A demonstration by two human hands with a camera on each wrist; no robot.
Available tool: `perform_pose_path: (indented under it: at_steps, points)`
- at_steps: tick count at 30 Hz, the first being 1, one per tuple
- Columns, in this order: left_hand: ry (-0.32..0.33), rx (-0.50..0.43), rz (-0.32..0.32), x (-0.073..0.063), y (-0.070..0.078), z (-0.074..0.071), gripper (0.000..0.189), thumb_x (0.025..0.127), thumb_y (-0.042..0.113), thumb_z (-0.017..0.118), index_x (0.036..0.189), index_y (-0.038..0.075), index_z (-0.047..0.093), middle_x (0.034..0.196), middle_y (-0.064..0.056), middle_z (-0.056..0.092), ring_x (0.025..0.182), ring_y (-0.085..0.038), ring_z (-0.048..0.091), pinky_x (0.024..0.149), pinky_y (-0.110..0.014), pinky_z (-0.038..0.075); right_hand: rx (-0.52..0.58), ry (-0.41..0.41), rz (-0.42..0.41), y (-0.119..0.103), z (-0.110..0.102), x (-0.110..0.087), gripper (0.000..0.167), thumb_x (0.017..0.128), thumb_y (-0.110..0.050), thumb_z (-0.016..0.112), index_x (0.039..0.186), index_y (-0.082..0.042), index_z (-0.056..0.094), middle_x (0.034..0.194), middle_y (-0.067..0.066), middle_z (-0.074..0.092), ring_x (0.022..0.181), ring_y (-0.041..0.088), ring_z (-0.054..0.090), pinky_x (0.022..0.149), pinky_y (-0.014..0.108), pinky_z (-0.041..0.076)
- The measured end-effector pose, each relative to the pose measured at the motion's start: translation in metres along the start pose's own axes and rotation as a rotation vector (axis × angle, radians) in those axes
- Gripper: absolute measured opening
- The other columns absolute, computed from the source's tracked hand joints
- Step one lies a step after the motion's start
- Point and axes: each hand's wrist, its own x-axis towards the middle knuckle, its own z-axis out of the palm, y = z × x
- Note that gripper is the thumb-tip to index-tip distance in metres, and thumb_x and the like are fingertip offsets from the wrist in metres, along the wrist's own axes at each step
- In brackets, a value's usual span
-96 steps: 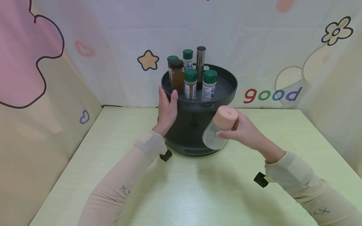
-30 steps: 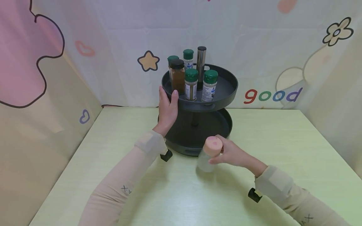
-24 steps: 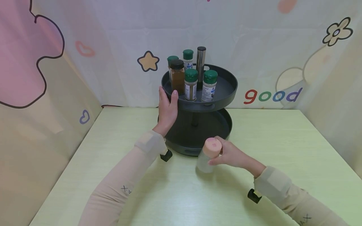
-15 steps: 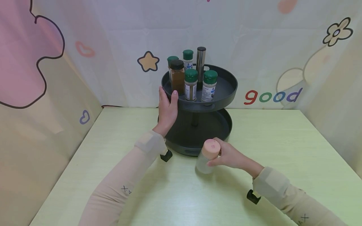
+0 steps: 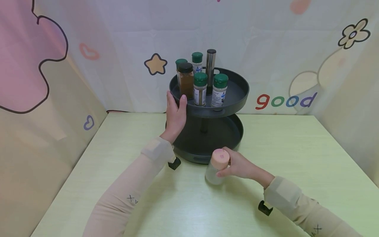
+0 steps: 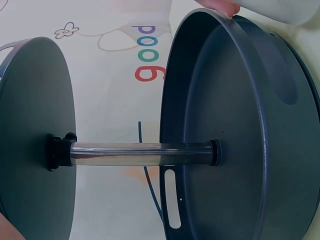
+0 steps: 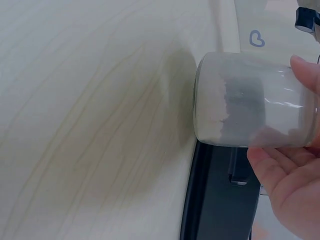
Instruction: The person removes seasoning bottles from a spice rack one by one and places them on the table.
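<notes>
My right hand (image 5: 241, 164) grips a clear jar (image 5: 214, 175) with a peach-pink lid (image 5: 220, 159), thumb on the near side and fingers behind. In the right wrist view the jar (image 7: 250, 102) shows pale contents, its base right at the tabletop. It stands just in front of a dark grey two-tier turntable rack (image 5: 204, 154). My left hand (image 5: 176, 113) rests on the left side of the rack's upper tray (image 5: 237, 103), fingers extended and thumb up near the rim. In the left wrist view, a post (image 6: 142, 154) joins the two trays.
On the upper tray stand several green-capped spice jars (image 5: 219, 90), a black-lidded jar of brown spice (image 5: 186, 84) and a slim metal cylinder with a black top (image 5: 210, 65). A printed curtain (image 5: 127, 65) hangs behind the pale wooden table (image 5: 281, 141).
My right hand has brought the jar from in front of the lower tray down to the tabletop and slightly nearer me. My left hand and the rack have stayed put.
</notes>
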Motion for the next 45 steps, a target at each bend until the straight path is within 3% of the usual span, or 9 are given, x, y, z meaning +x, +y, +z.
perform_pose_path:
  at_steps: [29,45]
  points:
    - [-0.004,0.001,0.009,-0.0010,0.0017,-0.0005,0.078,0.087,0.057,0.031,0.142,0.019,-0.009,0.149,0.009,-0.009,0.137,-0.011,-0.003,0.112,-0.033,0.007,0.004,-0.006,0.033,0.0091,0.0075,0.0023,0.062,0.064,-0.021,0.078,0.113,-0.003,0.043,0.105,0.008,0.055,0.097,0.021,0.051,0.089,0.039,0.041]
    - [-0.008,-0.006,0.008,-0.0009,0.0009,-0.0006,0.079,0.086,0.058,0.032,0.142,0.018,-0.008,0.149,0.010,-0.009,0.138,-0.011,-0.003,0.112,-0.034,0.007,0.060,-0.041,-0.011,0.0053,0.0053,-0.0013,0.062,0.067,-0.017,0.076,0.116,-0.001,0.041,0.110,0.011,0.054,0.101,0.024,0.051,0.093,0.042,0.041]
